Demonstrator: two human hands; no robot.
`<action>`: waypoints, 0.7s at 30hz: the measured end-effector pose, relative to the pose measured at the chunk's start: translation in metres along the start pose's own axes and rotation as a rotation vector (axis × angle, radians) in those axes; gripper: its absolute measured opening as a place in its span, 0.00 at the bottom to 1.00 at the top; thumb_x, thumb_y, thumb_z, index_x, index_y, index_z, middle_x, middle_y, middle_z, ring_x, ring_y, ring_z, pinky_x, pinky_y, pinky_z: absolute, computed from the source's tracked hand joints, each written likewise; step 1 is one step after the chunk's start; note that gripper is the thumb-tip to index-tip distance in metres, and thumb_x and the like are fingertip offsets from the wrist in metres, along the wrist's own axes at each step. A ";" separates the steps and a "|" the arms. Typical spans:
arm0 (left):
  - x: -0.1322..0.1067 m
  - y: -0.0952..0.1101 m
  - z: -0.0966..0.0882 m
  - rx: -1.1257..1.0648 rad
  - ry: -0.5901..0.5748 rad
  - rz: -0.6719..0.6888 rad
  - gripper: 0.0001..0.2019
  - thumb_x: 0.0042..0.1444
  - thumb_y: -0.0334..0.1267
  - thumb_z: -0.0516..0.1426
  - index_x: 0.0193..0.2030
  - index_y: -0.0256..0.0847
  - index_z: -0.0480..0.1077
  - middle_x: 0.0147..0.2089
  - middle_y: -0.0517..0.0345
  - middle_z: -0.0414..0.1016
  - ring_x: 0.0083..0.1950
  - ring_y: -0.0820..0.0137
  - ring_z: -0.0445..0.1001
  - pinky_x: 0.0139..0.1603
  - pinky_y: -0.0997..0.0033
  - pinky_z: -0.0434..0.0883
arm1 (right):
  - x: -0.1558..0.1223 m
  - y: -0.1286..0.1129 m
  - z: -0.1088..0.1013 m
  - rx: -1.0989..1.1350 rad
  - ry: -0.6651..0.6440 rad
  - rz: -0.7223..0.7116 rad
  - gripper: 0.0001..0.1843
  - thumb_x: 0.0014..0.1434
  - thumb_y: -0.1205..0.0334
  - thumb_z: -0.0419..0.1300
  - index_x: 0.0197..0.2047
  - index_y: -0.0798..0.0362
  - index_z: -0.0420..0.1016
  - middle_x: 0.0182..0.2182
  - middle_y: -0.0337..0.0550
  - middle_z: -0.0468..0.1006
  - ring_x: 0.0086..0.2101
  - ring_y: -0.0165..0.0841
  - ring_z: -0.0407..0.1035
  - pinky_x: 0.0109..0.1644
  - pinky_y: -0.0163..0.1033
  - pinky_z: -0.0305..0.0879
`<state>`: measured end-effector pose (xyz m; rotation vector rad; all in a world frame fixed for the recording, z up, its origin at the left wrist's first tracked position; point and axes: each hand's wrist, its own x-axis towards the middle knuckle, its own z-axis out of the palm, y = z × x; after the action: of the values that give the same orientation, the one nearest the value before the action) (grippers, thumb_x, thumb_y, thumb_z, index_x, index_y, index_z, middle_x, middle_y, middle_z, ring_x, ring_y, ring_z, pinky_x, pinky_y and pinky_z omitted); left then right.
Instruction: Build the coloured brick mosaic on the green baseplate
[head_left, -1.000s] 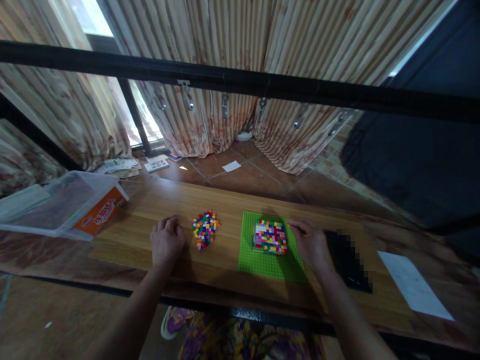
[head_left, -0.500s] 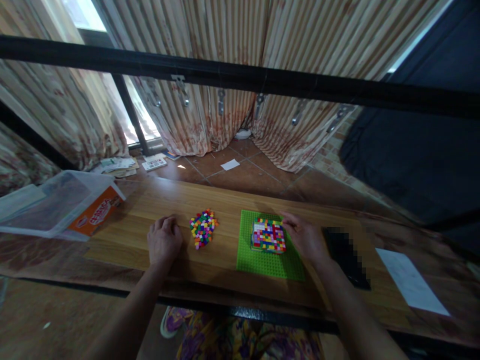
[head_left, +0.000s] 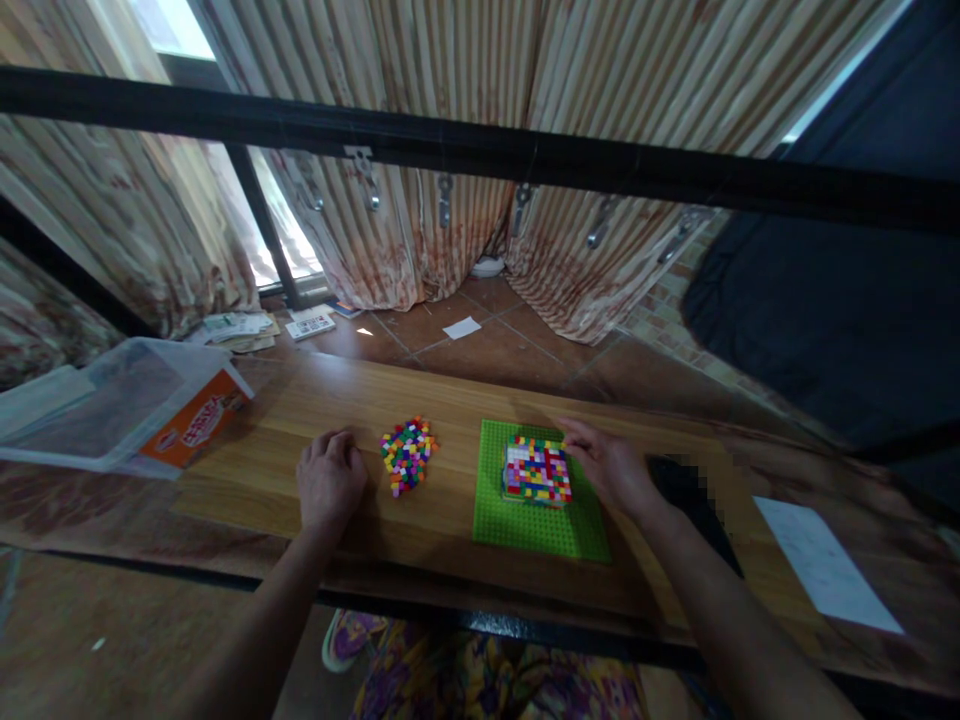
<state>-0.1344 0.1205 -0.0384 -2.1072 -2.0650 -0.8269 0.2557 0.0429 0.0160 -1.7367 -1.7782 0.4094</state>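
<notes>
My left hand (head_left: 331, 482) rests on the wooden table with its fingers curled in, and nothing shows in it. Just to its right lies a loose pile of small coloured toy bricks (head_left: 407, 456). A green baseplate (head_left: 536, 537) carries a low block built of many-coloured bricks (head_left: 538, 472). My right hand (head_left: 606, 464) is at the right side of that block, near its far corner. Thumb and fingertips are drawn together there; whether a small brick is between them I cannot make out.
A clear plastic box (head_left: 112, 410) with an orange label stands at the table's left end. Right of my right arm lies a dark, partly pixelated object (head_left: 694, 505), then a white sheet of paper (head_left: 825, 565). A black metal bar (head_left: 480, 145) crosses beyond the table.
My right hand has shifted very slightly at the block's right edge. The left hand, the pile and the baseplate stay as they were.
</notes>
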 end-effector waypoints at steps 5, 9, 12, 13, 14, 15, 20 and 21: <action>0.000 0.001 -0.001 0.005 0.001 -0.011 0.15 0.58 0.36 0.50 0.46 0.37 0.74 0.49 0.45 0.75 0.49 0.55 0.70 0.52 0.55 0.67 | 0.003 -0.004 -0.003 -0.113 -0.045 -0.052 0.26 0.60 0.64 0.52 0.62 0.52 0.66 0.36 0.43 0.80 0.35 0.35 0.75 0.42 0.40 0.69; 0.000 0.001 -0.001 -0.005 -0.001 -0.009 0.14 0.58 0.37 0.50 0.45 0.38 0.74 0.48 0.46 0.75 0.49 0.56 0.70 0.52 0.55 0.67 | 0.007 -0.004 -0.004 -0.197 -0.092 -0.130 0.27 0.60 0.66 0.51 0.63 0.50 0.65 0.39 0.45 0.80 0.38 0.37 0.75 0.45 0.43 0.69; 0.000 0.001 -0.001 -0.019 -0.003 -0.015 0.14 0.57 0.37 0.50 0.44 0.39 0.74 0.48 0.46 0.74 0.49 0.55 0.70 0.52 0.55 0.66 | 0.010 -0.003 -0.005 -0.217 -0.120 -0.163 0.27 0.60 0.65 0.51 0.63 0.48 0.65 0.40 0.46 0.80 0.40 0.38 0.75 0.47 0.45 0.69; 0.000 0.001 -0.001 -0.022 -0.002 -0.017 0.14 0.57 0.36 0.50 0.45 0.39 0.74 0.49 0.46 0.74 0.50 0.55 0.70 0.52 0.55 0.66 | 0.011 -0.003 -0.006 -0.216 -0.130 -0.170 0.27 0.60 0.64 0.51 0.63 0.47 0.65 0.41 0.46 0.80 0.40 0.38 0.75 0.47 0.45 0.69; 0.000 0.001 -0.001 -0.024 -0.002 -0.017 0.14 0.57 0.36 0.50 0.45 0.39 0.74 0.49 0.46 0.74 0.50 0.56 0.70 0.53 0.54 0.66 | 0.012 -0.003 -0.006 -0.214 -0.142 -0.179 0.27 0.61 0.64 0.51 0.63 0.47 0.65 0.41 0.46 0.80 0.40 0.39 0.75 0.47 0.45 0.69; 0.000 0.001 -0.001 -0.025 -0.003 -0.018 0.14 0.57 0.36 0.50 0.45 0.39 0.74 0.49 0.46 0.74 0.50 0.56 0.70 0.53 0.54 0.66 | 0.014 -0.003 -0.007 -0.213 -0.155 -0.189 0.27 0.61 0.64 0.50 0.63 0.47 0.65 0.40 0.46 0.80 0.40 0.39 0.75 0.46 0.45 0.69; 0.000 0.002 -0.001 -0.029 -0.013 -0.029 0.14 0.58 0.36 0.49 0.45 0.39 0.73 0.49 0.46 0.74 0.50 0.56 0.70 0.53 0.55 0.66 | 0.024 -0.005 -0.010 -0.239 -0.226 -0.213 0.27 0.61 0.62 0.49 0.63 0.47 0.65 0.38 0.47 0.80 0.37 0.40 0.74 0.44 0.43 0.68; 0.000 0.002 -0.001 -0.028 -0.014 -0.031 0.14 0.58 0.36 0.49 0.45 0.39 0.73 0.49 0.46 0.74 0.50 0.56 0.70 0.53 0.55 0.66 | 0.026 -0.005 -0.011 -0.252 -0.242 -0.217 0.27 0.62 0.62 0.49 0.64 0.47 0.65 0.37 0.47 0.80 0.36 0.40 0.74 0.43 0.43 0.67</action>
<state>-0.1330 0.1194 -0.0370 -2.1063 -2.1101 -0.8518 0.2599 0.0657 0.0325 -1.6913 -2.2493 0.3249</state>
